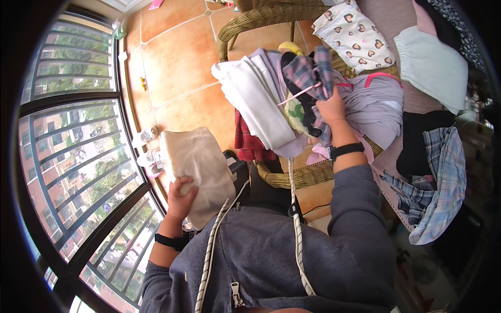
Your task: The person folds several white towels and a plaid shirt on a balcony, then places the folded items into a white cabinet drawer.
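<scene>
My left hand [182, 198] grips the edge of a folded cream cloth [199, 168], which lies across my left side near the window. Its fingertips and thumb rest on top of the fabric. My right hand [331, 105] clutches a bunched pink-and-grey plaid cloth [300, 72] over the clothes pile. A thin pink rod [299, 95] sticks out beside that plaid bundle. White folded fabric [254, 101] lies to its left, over red plaid cloth [254, 137]. Dark cloth [307, 107] and a green-patterned piece [295, 113] are partly hidden by the bundle.
A wicker chair [274, 15] carries the pile, including a grey garment with pink trim [375, 105]. Heart-print fabric [358, 37] lies behind. Light blue clothing [432, 66] and a plaid shirt [446, 184] lie right. A barred window [78, 144] borders the tiled floor [176, 58].
</scene>
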### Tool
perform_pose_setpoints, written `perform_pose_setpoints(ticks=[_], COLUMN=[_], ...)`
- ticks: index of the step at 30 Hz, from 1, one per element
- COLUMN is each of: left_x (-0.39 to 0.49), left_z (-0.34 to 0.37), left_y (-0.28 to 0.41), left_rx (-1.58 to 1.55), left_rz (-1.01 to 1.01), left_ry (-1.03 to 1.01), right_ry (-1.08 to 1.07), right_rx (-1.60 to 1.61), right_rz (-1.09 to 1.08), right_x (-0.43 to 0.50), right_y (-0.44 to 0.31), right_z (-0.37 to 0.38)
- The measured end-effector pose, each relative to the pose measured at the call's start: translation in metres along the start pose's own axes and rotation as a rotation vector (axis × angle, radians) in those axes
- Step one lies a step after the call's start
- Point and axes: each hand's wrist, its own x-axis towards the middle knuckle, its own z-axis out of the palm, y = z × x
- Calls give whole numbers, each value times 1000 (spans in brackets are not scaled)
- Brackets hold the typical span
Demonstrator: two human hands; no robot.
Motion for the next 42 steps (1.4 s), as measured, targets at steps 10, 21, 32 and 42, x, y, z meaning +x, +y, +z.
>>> perform_pose_setpoints(ticks=[10,21,32,42], left_x=[8,14,38,154], left_z=[-5,1,2,97], left_y=[2,11,123,165], left_rx=[-72,-11,-102,-496], left_rz=[-38,-68,82,37], left_ry=[-19,-79,-74,-186], right_ry=[96,-489,-290,-58], right_rx=[-295,-303,-46,9], right_rz=[-203,-159,-105,-132], right_x=[-53,-67,-5,39], right_y=[-75,-88,38,40], right_z=[56,135,100,90])
